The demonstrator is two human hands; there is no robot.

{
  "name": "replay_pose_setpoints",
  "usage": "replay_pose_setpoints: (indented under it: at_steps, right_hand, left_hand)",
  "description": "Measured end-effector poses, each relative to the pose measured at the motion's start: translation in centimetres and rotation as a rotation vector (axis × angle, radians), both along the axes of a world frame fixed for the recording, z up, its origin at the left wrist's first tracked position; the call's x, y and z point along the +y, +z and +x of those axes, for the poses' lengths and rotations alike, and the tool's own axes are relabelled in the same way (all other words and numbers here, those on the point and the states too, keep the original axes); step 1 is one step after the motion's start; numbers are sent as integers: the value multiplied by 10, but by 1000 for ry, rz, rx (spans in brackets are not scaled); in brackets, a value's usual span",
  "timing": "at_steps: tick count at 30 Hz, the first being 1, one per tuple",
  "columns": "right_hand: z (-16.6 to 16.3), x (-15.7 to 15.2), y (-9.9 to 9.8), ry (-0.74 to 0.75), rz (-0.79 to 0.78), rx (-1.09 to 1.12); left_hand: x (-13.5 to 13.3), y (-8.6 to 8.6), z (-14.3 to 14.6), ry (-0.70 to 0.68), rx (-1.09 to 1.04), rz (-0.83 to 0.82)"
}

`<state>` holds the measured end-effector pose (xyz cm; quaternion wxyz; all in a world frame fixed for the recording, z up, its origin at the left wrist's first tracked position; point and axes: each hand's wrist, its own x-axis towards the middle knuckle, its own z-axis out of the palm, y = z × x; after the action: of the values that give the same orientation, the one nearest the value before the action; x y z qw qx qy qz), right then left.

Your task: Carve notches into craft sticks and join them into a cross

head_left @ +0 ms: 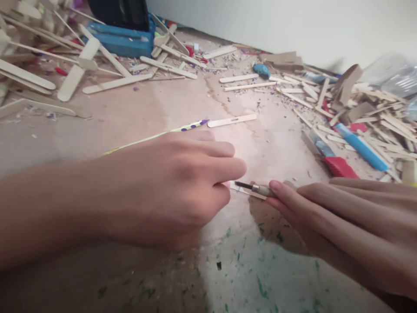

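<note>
Pinching a metal-tipped tool (257,189), the right fingers (289,198) press together while curled left fingers (228,169) grip a stick (245,191).

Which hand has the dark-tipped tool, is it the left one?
No, the dark-tipped tool is held in the right hand, with its tip pointing toward the left hand.
</note>
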<state>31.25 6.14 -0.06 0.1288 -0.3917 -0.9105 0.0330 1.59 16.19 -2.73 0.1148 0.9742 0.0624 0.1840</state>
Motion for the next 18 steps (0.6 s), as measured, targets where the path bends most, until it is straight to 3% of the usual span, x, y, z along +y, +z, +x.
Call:
replay_pose_setpoints:
  at_steps: [5,15,18]
  right_hand:
    - [-4,11,6,104,89,-120]
    - [-13,21,0,-5,90,6]
    - [-9,21,1,64,111,-35]
  left_hand:
    - [1,2,-2,-8,-32,20]
    - [0,3,-1,-20,-11,29]
    - [0,-1,-1,-6,-2,36]
